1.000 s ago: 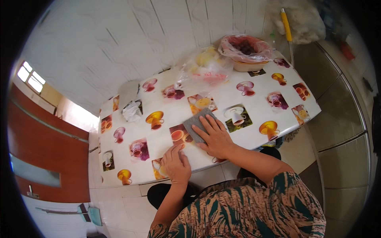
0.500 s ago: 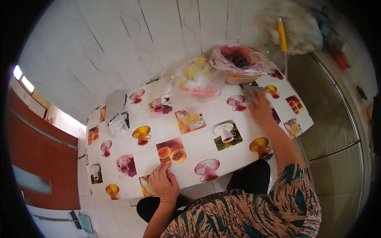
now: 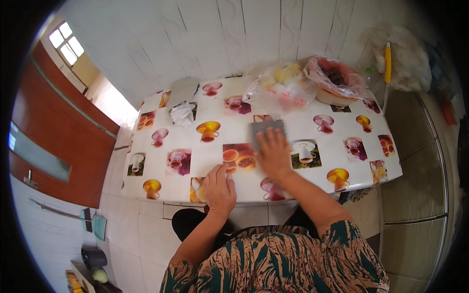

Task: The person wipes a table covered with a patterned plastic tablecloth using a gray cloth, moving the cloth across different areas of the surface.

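Note:
A grey cloth [image 3: 267,133] lies folded flat on the table [image 3: 288,188], near its middle. My right hand [image 3: 273,151] holds it down from above, the fingers spread over it and slightly blurred. The tabletop has a white cover printed with cups and saucers. My left hand [image 3: 220,190] rests near the table's front edge, left of the cloth. Its fingers lie stretched out on the cover, with nothing held.
A clear plastic bag [image 3: 283,88] of yellow and white things stands at the back, beside a bag-lined basket [image 3: 337,97] holding dark round fruit. A crumpled white tissue [image 3: 182,114] lies at the back left. Right of the table stands a cabinet [image 3: 415,180]; a brown door [image 3: 63,127] is at left.
My right hand has brought the grey cloth leftward from beside the basket to the middle of the table. My left hand stays near the front edge. The view has shifted.

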Action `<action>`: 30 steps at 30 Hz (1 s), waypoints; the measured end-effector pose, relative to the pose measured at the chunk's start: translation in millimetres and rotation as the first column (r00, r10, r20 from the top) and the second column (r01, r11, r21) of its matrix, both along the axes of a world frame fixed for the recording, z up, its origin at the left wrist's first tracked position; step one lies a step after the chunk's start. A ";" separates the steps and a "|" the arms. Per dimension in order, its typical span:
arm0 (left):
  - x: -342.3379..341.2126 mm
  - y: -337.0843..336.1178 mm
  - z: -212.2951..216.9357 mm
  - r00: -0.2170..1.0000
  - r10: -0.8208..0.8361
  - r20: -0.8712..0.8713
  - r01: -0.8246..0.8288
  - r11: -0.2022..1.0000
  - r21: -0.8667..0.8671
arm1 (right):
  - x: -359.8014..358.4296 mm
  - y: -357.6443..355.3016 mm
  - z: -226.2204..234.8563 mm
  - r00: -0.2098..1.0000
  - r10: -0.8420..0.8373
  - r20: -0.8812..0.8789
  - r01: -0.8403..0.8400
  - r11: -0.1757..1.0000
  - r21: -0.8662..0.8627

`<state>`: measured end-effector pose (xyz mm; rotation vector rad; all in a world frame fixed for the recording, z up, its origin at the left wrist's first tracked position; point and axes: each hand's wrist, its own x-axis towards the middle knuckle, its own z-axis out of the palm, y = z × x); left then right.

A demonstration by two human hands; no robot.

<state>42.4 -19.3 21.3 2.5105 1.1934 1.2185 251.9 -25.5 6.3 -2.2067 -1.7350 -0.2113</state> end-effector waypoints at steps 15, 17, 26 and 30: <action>-3.4 -2.4 -7.1 0.997 -0.048 0.065 0.051 0.997 -0.049 | 59.3 -122.5 16.8 0.909 -0.043 -0.414 0.207 0.909 0.360; -3.2 0.2 -1.3 0.997 -0.054 -0.052 0.057 0.997 0.057 | 67.9 -123.5 12.5 0.913 -0.106 -0.394 0.257 0.899 0.354; 3.4 18.4 18.0 0.911 -0.328 -0.250 0.309 0.944 -0.115 | 56.6 -117.9 3.1 0.938 -0.262 -0.227 0.329 0.880 0.343; 5.4 34.5 14.2 0.874 -0.321 -0.366 0.349 0.937 0.011 | 57.0 -123.5 9.3 0.907 -0.278 -0.318 0.369 0.887 0.277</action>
